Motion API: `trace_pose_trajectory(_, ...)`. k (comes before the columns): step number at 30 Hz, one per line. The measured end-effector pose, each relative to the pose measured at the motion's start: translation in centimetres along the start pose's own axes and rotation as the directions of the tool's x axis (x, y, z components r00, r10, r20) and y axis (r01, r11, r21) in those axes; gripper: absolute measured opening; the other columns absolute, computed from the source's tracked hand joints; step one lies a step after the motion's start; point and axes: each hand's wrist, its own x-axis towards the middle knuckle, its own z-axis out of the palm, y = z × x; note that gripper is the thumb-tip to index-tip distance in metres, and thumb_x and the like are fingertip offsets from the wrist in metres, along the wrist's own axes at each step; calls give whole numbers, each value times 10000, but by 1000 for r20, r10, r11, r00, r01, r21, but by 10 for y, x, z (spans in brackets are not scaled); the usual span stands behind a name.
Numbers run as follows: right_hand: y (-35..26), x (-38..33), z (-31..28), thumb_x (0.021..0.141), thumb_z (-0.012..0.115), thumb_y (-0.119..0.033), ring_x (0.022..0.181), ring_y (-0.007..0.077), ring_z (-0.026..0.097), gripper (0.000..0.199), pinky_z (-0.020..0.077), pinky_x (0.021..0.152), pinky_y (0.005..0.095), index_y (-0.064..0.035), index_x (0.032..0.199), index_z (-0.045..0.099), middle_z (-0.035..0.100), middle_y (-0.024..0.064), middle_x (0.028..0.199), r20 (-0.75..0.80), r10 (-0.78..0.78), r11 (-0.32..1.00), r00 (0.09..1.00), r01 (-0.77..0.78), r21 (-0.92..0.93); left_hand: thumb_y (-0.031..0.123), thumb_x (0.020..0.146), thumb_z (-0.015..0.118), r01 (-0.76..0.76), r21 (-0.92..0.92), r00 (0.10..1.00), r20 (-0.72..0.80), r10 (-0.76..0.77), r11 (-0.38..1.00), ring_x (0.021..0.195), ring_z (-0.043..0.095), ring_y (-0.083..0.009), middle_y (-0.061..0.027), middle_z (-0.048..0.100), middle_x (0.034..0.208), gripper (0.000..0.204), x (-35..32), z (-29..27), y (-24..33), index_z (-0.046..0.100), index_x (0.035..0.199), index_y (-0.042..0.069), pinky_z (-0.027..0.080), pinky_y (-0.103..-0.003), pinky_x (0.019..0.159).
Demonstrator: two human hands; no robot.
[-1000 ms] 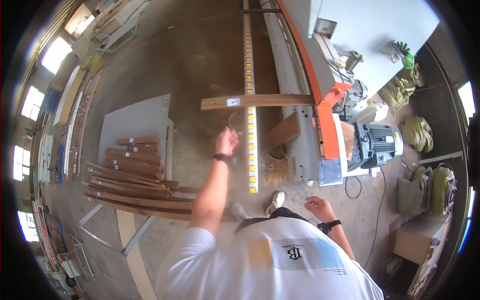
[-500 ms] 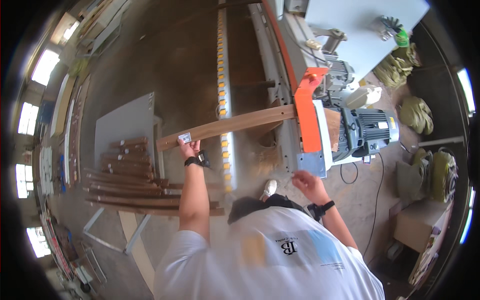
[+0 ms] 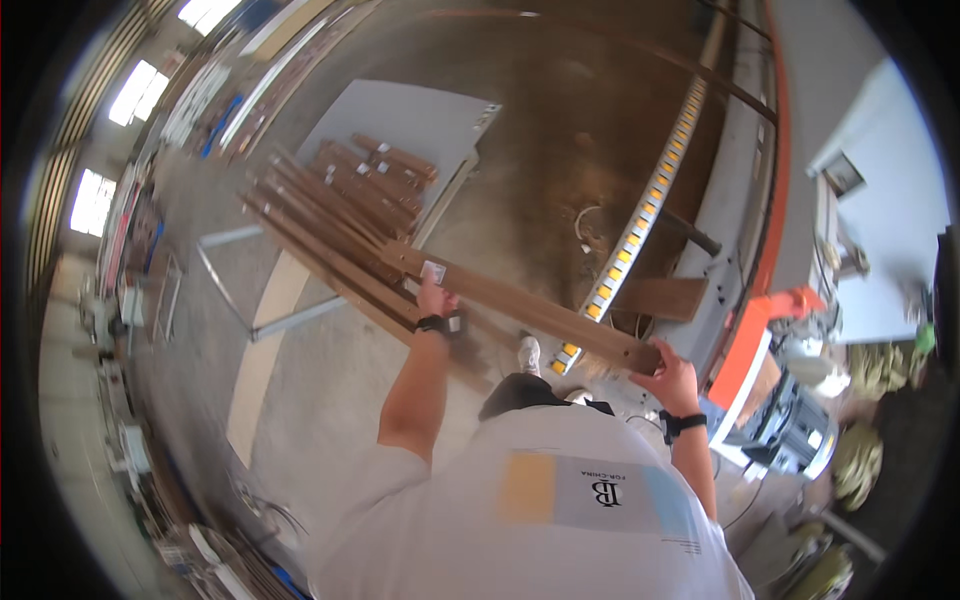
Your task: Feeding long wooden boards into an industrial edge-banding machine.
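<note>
A: Item under observation: where is it?
B: The long brown plank (image 3: pixel 530 305) lies crosswise over the near end of the yellow-and-white rail (image 3: pixel 627 250), its labelled end to the rail's left, the other end just to its right.

A: State of the hands?
B: Left hand (image 3: pixel 434 298), left of the rail: fingers gripping the plank's edge at the label; exact thumb placement blurred. Right hand (image 3: pixel 672 378), right of the rail's near end: thumb and fingers pinching the plank's other end.

A: Change against the frame half a second ago?
B: Then the plank's right end reached the orange guard (image 3: pixel 742 355), right of the rail; only the left hand held it, and the right hand was free of it. Now that end is clear of the guard and both hands have hold. The view has turned too: the rail, nearly vertical then, now slants.

A: Surroundings?
B: Left of the rail, a pile of brown planks (image 3: pixel 312 218), partly blurred; the held plank's labelled end is by it, contact not determinable. Beyond the pile, also left of the rail, a grey panel (image 3: pixel 400 103). Just right of the rail, a short brown board (image 3: pixel 660 298). Farther right, past the guard, a dark grey motor (image 3: pixel 790 418).
</note>
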Motion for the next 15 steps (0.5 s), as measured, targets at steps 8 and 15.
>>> trace_pose_trajectory(8,-120,63,54,694,830,-472,756,268,728,698,577,706,382,-103,1249,621,734,65,772,234,-277,939,932,314,-140,222,1012,600,154,196,853,467,-231,968,999,657,-165,-40,679,1134,281,-98,46,-68,603,1250,75,552,-363,826)
trace_pose_trajectory(15,-180,142,110,793,778,-508,810,245,736,721,570,730,356,-92,1341,562,758,70,878,305,-236,947,923,288,-142,213,998,624,312,254,826,403,-393,916,1064,645,-196,-49,636,1193,329,-82,61,-50,527,1287,90,551,-396,850)
